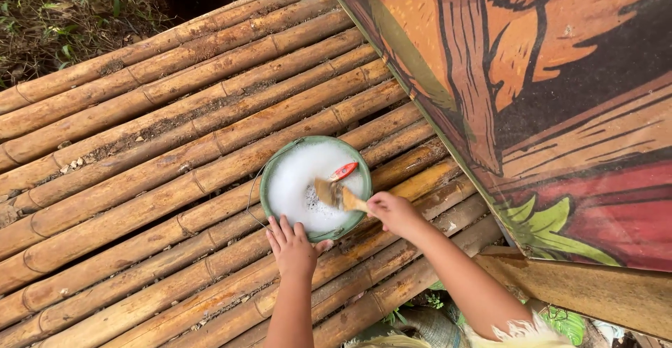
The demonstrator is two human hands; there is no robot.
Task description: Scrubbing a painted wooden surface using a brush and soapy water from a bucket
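**bamboo_fan:** Looking straight down at a bamboo pole deck [140, 180], poles running diagonally from near left to far right. A green bucket [264, 192] full of white soapy foam [297, 180] sits on it, roughly mid-scene. The right hand [393, 212] is wrapped around the wooden handle of a paintbrush [337, 195], with the bristles lying on the foam inside the bucket.

**deckhand22:** What's the other hand doing?

**bamboo_fan:** The left hand [292, 247] rests on the near rim of the bucket, fingers spread a little and flat, thumb out to the right against the rim. It isn't pinching anything.

**deckhand22:** And the red bit in the foam?

**bamboo_fan:** A red handle [344, 171] pokes out of the suds just beyond the paintbrush, towards the far right side of the bucket. Probably a second brush, but the foam hides the rest, so I can't say for sure. A thin wire bail [253, 195] hangs off the bucket's left side.

**deckhand22:** Anything else around?

**bamboo_fan:** A big painted panel [546, 96] in orange, brown, red and green fills the right side, its edge just beside the bucket. Weedy ground [63, 19] shows at the far left.
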